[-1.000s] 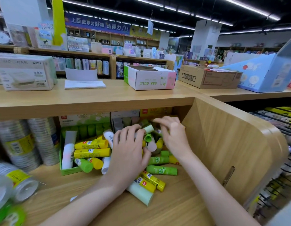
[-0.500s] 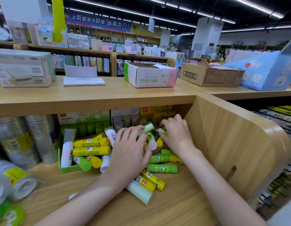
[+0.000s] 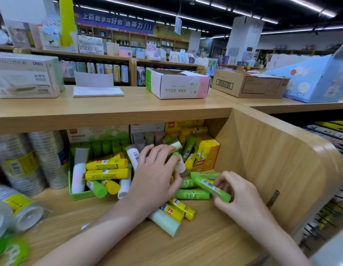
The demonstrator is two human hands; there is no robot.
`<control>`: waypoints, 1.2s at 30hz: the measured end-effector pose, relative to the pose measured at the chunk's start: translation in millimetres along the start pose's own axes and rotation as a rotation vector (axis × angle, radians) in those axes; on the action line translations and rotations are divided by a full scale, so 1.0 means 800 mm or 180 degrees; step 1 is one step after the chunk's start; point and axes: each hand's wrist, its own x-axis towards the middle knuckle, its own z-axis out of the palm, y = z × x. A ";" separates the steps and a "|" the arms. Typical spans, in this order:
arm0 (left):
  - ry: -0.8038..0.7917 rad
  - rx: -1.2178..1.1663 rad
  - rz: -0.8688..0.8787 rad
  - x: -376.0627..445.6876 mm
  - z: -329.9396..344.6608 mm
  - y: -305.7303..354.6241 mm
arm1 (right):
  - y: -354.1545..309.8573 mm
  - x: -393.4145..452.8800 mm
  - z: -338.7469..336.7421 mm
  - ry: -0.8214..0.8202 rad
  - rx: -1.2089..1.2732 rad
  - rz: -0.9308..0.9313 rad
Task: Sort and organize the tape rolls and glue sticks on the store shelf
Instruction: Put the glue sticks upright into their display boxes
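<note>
Although sorting is under way, it looks far from finished: nearest, loose yellow glue sticks (image 3: 177,209) and a pale green glue stick (image 3: 165,223) lie scattered on the wooden shelf (image 3: 195,244), and the right hand (image 3: 241,198) grasps a green glue stick (image 3: 213,188) just above the heap. Further in, the left hand (image 3: 157,175) curls around pale sticks, beside the green tray (image 3: 78,196) of jumbled yellow, white and green sticks. Clear tape rolls (image 3: 32,162) stand stacked at far left, some toppled nearer.
</note>
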 end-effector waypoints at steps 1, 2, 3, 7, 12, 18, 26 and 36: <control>-0.0006 -0.0029 0.0054 0.000 0.000 0.000 | 0.003 -0.007 0.000 0.0032 -0.0124 0.0032; -0.0021 -0.0065 0.0114 0.000 -0.001 0.000 | 0.005 -0.015 0.001 0.0085 -0.0284 0.0066; -0.0049 -0.0098 0.0187 0.001 -0.001 0.001 | 0.008 -0.023 0.004 0.0182 -0.0512 0.0071; -0.0216 -0.0096 0.0472 0.001 0.000 0.000 | 0.017 -0.049 0.020 0.0529 -0.1218 0.0064; -0.0385 -0.0008 0.0537 0.000 0.002 -0.002 | 0.023 -0.044 0.025 0.0500 -0.1175 -0.0353; -0.0452 0.0090 0.0629 -0.001 0.005 -0.003 | 0.004 0.009 0.012 0.0493 -0.0455 -0.0405; -0.0543 0.0119 0.0574 -0.002 0.005 -0.002 | -0.004 0.105 0.029 -0.0767 -0.1194 -0.0711; -0.0307 -0.0084 0.0454 0.000 0.008 0.000 | -0.004 0.117 0.006 0.0814 -0.0298 -0.0320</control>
